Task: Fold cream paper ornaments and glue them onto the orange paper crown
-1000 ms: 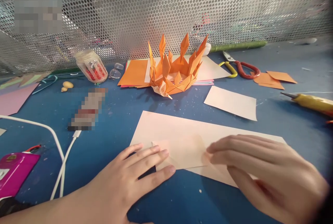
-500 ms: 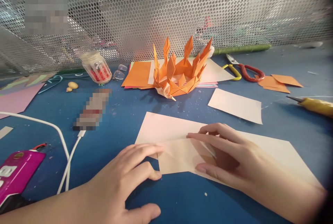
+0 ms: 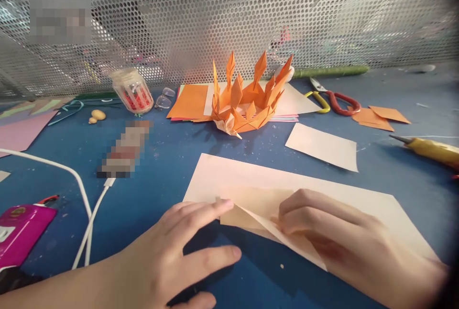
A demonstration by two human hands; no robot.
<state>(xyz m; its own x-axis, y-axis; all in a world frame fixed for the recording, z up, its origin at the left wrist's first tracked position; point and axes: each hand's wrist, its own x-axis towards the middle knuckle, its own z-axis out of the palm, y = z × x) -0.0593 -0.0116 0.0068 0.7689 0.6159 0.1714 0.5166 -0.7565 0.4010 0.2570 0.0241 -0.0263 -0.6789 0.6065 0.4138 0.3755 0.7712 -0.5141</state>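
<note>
- Blue table [image 3: 168,156], silver mesh [image 3: 179,17] behind it.
- Left hand [image 3: 182,247]: fingers spread, index tip on the left end of the small sheet, thumb off the paper.
- Right hand [image 3: 333,232]: fingers together, curled onto the small sheet's right part. Thumb hidden, can't tell if it's pinching.
- Small sheet [image 3: 258,197]: between the hands, over the large sheet's near edge, one side bent up along a slanting line.
- Large sheet [image 3: 347,192]: flat, partly under the right hand.
- Card [image 3: 322,146]: pale, lying just past the large sheet.
- Crown [image 3: 258,120]: orange folded paper, points up, on a paper stack [image 3: 190,101].
- Right of it: scissors [image 3: 353,108], orange squares [image 3: 375,118], yellow-handled tool [image 3: 433,151] at the frame edge.
- Left: jar [image 3: 134,93] with red bits, tilted in view; white cable [image 3: 81,189]; magenta pack [image 3: 28,232] near the left forearm.
- Far back: green stick [image 3: 333,71] along the mesh.
</note>
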